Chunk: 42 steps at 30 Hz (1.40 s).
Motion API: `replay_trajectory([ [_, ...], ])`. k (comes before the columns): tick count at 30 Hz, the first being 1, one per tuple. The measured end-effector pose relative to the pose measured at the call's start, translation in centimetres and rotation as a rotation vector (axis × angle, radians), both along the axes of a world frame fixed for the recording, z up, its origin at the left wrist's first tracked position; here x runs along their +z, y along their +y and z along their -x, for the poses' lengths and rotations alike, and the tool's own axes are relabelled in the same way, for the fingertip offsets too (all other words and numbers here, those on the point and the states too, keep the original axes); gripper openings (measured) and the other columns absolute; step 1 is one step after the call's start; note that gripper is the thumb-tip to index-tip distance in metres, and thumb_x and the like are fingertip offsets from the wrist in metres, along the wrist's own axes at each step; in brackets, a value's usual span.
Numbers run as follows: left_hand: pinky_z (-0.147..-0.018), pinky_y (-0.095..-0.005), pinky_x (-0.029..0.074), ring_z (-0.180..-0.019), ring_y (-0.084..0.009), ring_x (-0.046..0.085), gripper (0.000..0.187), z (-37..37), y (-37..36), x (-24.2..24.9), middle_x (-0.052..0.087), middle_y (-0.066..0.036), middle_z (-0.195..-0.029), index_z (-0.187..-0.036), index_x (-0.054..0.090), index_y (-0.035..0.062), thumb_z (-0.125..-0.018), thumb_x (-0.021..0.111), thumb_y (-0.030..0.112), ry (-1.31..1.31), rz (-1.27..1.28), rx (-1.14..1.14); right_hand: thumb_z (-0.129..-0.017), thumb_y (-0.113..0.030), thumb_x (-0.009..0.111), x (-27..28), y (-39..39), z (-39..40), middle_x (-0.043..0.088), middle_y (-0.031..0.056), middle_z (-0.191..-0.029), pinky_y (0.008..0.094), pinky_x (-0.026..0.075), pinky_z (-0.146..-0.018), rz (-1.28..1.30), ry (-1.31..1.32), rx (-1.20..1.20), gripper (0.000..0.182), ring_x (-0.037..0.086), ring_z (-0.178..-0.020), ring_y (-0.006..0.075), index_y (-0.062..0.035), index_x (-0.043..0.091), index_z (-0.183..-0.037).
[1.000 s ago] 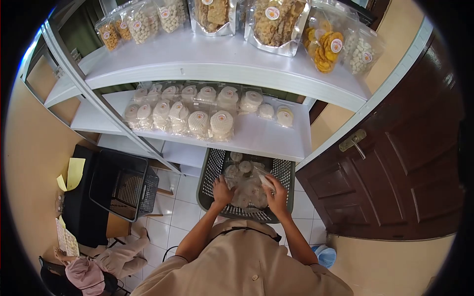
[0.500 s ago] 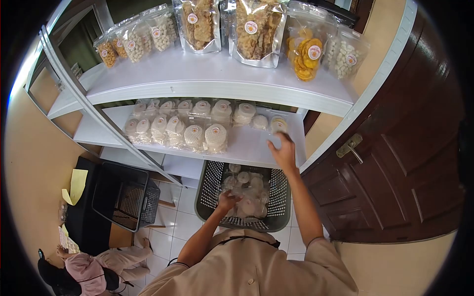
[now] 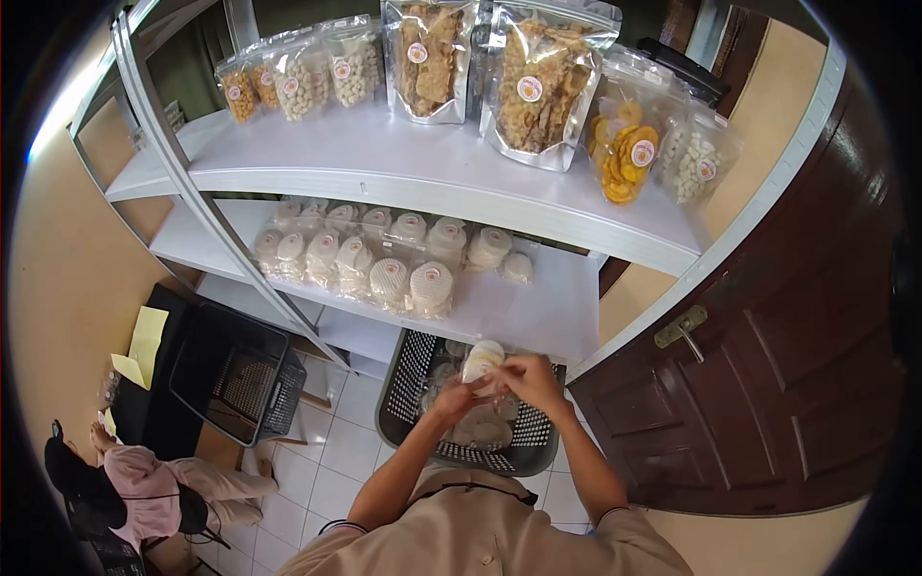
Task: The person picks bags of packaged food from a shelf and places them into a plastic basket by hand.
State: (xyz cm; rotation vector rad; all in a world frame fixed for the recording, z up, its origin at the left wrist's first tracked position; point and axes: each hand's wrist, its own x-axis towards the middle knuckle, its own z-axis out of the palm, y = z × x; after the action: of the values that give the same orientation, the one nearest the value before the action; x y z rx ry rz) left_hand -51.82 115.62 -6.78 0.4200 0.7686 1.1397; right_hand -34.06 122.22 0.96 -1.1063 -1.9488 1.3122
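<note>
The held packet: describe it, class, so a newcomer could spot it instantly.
Beside the brown door, below white shelving, is a dark basket. Over it, the left hand holds a clear packet of pale discs, the right hand at its edge. Unlike packets lying in the basket, it is held up.

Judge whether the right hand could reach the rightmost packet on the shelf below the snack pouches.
Probably yes: nothing stands in front of that white packet on the shelf, though the right hand is at the held packet over the basket.
</note>
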Motion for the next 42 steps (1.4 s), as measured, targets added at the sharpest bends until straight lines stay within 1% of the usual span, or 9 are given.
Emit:
replay_trajectory([
  [6, -0.08, -0.0372, 0.06, -0.097, -0.0257, 0.069, 0.051, 2.8, -3.5, -11.0, 0.066, -0.017, -0.112, -0.123, 0.055, -0.009, -0.091, 0.073, 0.027, 0.414, 0.3, -0.186, -0.082, -0.034, 0.078, -2.6, 13.2, 2.3, 0.064, 0.0234, -0.119, 0.047, 0.051, -0.087, -0.751, -0.223, -0.355, 0.049, 0.064, -0.108, 0.0339, -0.002, 0.065, -0.117],
  [8, -0.079, -0.0388, 0.058, -0.096, -0.0271, 0.07, 0.068, 2.9, -5.2, -13.0, 0.066, -0.02, -0.114, -0.123, 0.055, -0.0109, -0.087, 0.075, 0.043, 1.549, -0.037, -0.034, -0.08, -0.041, 0.078, -3.2, 15.3, 3.6, 0.044, 0.0256, -0.141, 0.0606, 0.04, -0.099, -0.709, -0.408, -0.293, 0.062, 0.044, -0.131, 0.0396, -0.005, 0.059, -0.127],
  [12, -0.085, -0.0448, 0.057, -0.099, -0.0317, 0.069, 0.079, 5.1, -4.1, -11.5, 0.066, -0.023, -0.117, -0.127, 0.052, -0.0114, -0.086, 0.072, 0.053, 1.266, -0.059, -0.304, -0.077, -0.047, 0.078, -1.5, 10.4, 4.1, 0.042, 0.0236, -0.138, 0.0679, 0.031, -0.102, -0.665, -0.664, -0.294, 0.064, 0.037, -0.133, 0.042, -0.0065, 0.061, -0.123],
  [14, -0.094, -0.0474, 0.053, -0.107, -0.0337, 0.066, 0.075, 5.0, -2.9, -8.8, 0.064, -0.021, -0.124, -0.133, 0.05, -0.0056, -0.09, 0.067, 0.054, 0.335, 0.128, -0.178, -0.071, -0.046, 0.082, -0.3, 5.9, 4.0, 0.048, 0.0165, -0.13, 0.0541, 0.036, -0.1, -0.764, -0.736, -0.25, 0.066, 0.044, -0.124, 0.0387, -0.0076, 0.063, -0.121],
  [19, -0.096, -0.0412, 0.053, -0.113, -0.0272, 0.062, 0.054, 4.2, 0.9, -4.4, 0.062, -0.016, -0.122, -0.14, 0.045, -0.0002, -0.099, 0.061, 0.031, -0.444, 0.029, -0.058, -0.073, -0.039, 0.082, 0.0, -2.2, 4.4, 0.058, 0.0146, -0.115, 0.0536, 0.039, -0.096, -0.727, -0.5, -0.115, 0.049, 0.052, -0.116, 0.0373, -0.0069, 0.068, -0.107],
  [24, -0.091, -0.0377, 0.055, -0.108, -0.0271, 0.065, 0.059, 5.5, 1.4, -5.6, 0.062, -0.014, -0.124, -0.14, 0.047, -0.0001, -0.088, 0.074, 0.007, -0.082, -0.02, -0.032, -0.076, -0.019, 0.081, 0.1, 0.5, 4.8, 0.067, 0.0115, -0.095, 0.0409, 0.05, -0.082, -0.327, -0.187, -0.236, 0.031, 0.065, -0.091, 0.0308, -0.0036, 0.069, -0.1],
  [28, -0.09, -0.0416, 0.055, -0.107, -0.0315, 0.066, 0.082, 6.6, -0.8, -14.3, 0.064, -0.022, -0.122, -0.137, 0.047, -0.004, -0.075, 0.086, 0.035, 0.836, 0.457, 0.008, -0.073, -0.017, 0.083, 2.8, 10.1, 8.0, 0.055, 0.0206, -0.124, 0.0451, 0.05, -0.092, -0.747, -0.175, -0.456, 0.058, 0.059, -0.106, 0.0406, -0.0047, 0.059, -0.125],
  [30, -0.086, -0.0401, 0.055, -0.101, -0.032, 0.069, 0.082, 6.4, -0.7, -24.9, 0.068, -0.024, -0.111, -0.129, 0.054, -0.0047, -0.071, 0.086, 0.043, 1.202, -0.257, 0.085, -0.072, -0.017, 0.084, 5.2, 12.1, 10.4, 0.043, 0.0231, -0.14, 0.0469, 0.048, -0.098, -0.703, -0.476, -0.444, 0.072, 0.056, -0.111, 0.0458, -0.0088, 0.052, -0.136],
  [42, -0.088, -0.0416, 0.055, -0.098, -0.0305, 0.069, 0.057, 5.8, 1.2, -6.1, 0.07, -0.018, -0.11, -0.126, 0.061, 0.0015, -0.093, 0.067, 0.048, 0.504, -0.003, -0.136, -0.078, 0.0, 0.07, 1.0, 12.9, 4.7, 0.068, 0.0195, -0.117, 0.0381, 0.054, -0.089, -0.617, -0.05, -0.346, 0.051, 0.068, -0.104, 0.0335, -0.0067, 0.064, -0.128],
])
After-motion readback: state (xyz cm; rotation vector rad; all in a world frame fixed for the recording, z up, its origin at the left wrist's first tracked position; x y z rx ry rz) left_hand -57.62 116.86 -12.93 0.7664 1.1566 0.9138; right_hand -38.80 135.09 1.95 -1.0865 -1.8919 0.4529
